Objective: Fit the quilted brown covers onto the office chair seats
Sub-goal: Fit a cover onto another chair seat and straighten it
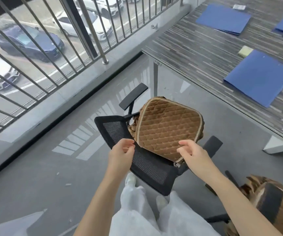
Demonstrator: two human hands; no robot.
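Observation:
A black mesh office chair (142, 160) stands in front of me, its backrest nearest and its two armrests spread to either side. A quilted brown cover (166, 128) with a tan piped edge lies over the seat, bunched at its far-left side. My left hand (120, 152) sits at the cover's near-left corner above the backrest, fingers curled loosely with nothing clearly pinched. My right hand (191, 155) rests on the cover's near-right edge, fingers bent over the piping. A second brown cover (272, 206) wraps another chair at the bottom right.
A striped grey table (210, 48) stands to the right with several blue folders (260, 77) and a yellow pad (245, 51) on it. Its white leg (155, 77) is just behind the chair. A metal railing (79, 43) runs along the left over parked cars.

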